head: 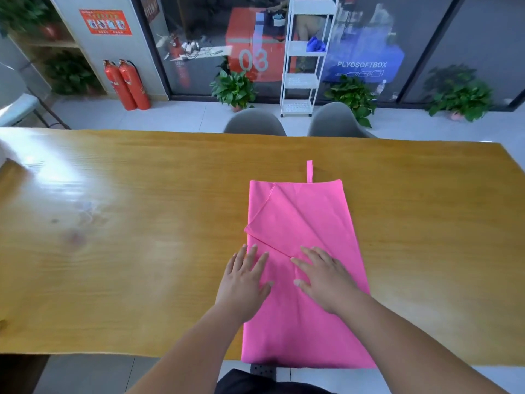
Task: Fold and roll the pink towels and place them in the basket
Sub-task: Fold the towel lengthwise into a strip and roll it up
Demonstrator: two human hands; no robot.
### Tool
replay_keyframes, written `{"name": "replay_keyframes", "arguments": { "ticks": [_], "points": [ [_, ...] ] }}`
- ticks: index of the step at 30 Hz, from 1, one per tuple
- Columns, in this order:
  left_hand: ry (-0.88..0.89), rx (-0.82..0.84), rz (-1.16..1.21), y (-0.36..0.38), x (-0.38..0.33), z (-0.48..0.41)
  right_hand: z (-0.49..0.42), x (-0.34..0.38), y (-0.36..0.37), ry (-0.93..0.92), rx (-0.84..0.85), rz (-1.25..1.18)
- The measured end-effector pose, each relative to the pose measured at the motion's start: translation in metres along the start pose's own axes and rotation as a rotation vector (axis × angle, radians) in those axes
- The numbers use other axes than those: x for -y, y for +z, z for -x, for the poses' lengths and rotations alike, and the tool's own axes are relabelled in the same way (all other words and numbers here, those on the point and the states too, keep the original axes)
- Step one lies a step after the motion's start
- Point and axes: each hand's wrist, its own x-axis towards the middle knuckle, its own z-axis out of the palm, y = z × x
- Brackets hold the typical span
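On the tabletop, right of centre: pink towel lies flat, long axis 12 to 6, loop at 12, near end overhanging the edge at 6. Left grip and right grip lie flat, fingers spread, pressing the cloth and holding nothing, likely smoothing the diagonal flap so the fold sets. Basket and other towels not in view; under layers hidden.

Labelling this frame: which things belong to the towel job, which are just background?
Job: pink towel, left hand, right hand, both pressing flat on it.
Background: table, grey chairs, white shelf cart, fire extinguishers, potted plants.
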Motion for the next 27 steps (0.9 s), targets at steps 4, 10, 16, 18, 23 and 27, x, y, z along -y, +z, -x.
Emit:
{"name": "replay_keyframes", "arguments": {
  "ticks": [4, 10, 16, 18, 23, 27],
  "points": [
    [0.013, 0.019, 0.003, 0.005, 0.015, -0.015, -0.017, 0.012, -0.002, -0.03, 0.054, 0.016],
    [0.022, 0.033, 0.019, 0.009, 0.02, -0.023, -0.029, 0.023, 0.0, -0.017, 0.096, 0.048],
    [0.02, -0.004, -0.002, 0.013, 0.02, -0.038, -0.048, -0.003, -0.005, -0.011, -0.013, -0.141],
    [0.02, -0.012, -0.01, 0.013, 0.019, -0.049, -0.059, -0.023, -0.016, 0.047, -0.134, -0.39],
    [0.047, -0.027, -0.031, 0.006, 0.01, -0.087, -0.077, -0.095, -0.05, 0.54, -0.458, -1.167],
    [0.047, -0.018, -0.041, 0.004, 0.002, -0.122, -0.092, -0.133, -0.048, 0.712, -0.284, -1.531]
  ]
}}
